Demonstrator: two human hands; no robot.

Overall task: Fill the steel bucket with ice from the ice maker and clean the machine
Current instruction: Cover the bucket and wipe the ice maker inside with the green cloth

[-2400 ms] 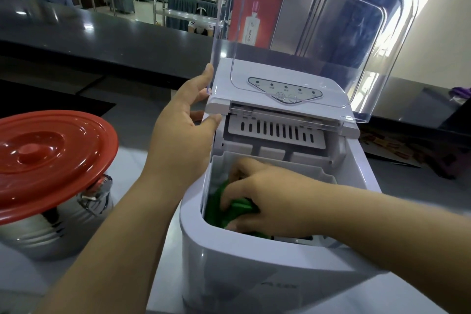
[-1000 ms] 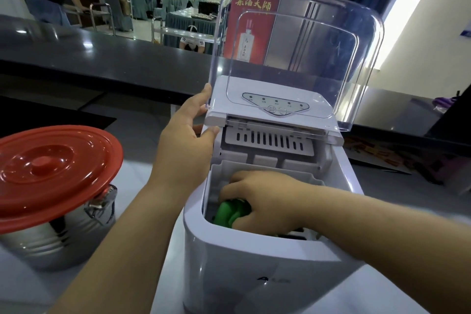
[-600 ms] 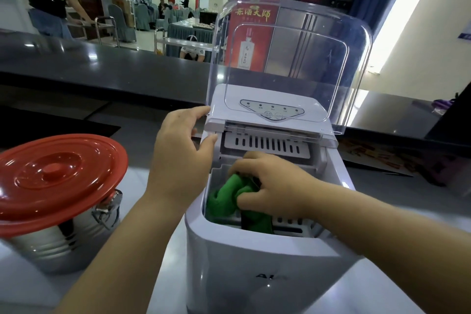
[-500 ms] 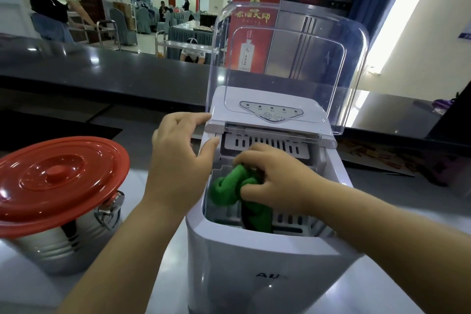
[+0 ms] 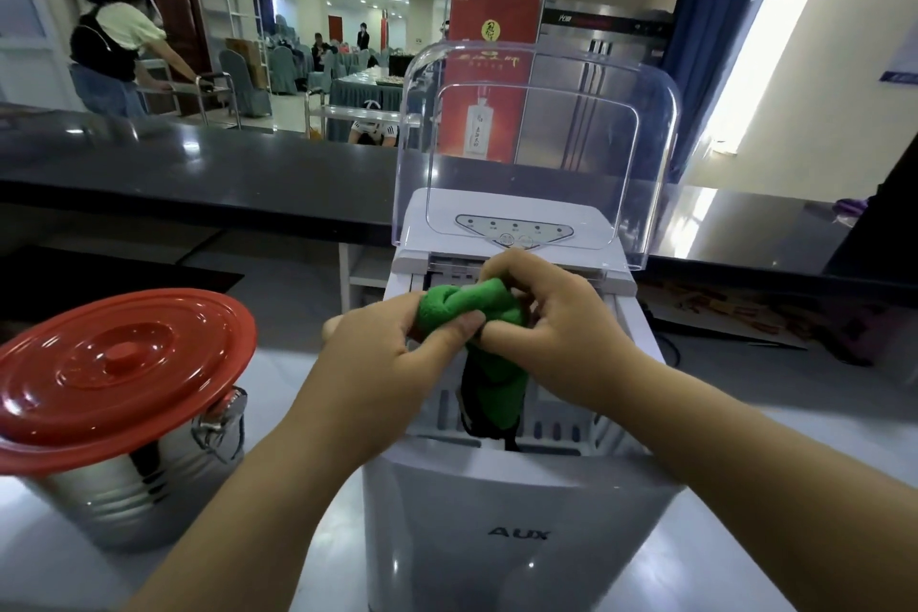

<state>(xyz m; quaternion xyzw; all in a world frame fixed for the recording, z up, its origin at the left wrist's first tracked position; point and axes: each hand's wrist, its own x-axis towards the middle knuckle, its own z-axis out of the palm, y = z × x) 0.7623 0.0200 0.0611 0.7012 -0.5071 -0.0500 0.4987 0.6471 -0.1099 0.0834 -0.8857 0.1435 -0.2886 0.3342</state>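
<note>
The ice maker [image 5: 501, 502] sits on the counter, clear lid [image 5: 536, 139] up, with left hand [image 5: 397, 353] and right hand [image 5: 551, 328] both gripping a green cloth [image 5: 477, 313] over its opening, steel bucket [image 5: 134, 482] just beside it.

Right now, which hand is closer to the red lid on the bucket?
Left. The left hand holds the green cloth just right of the red lid; the right hand is farther right.
</note>
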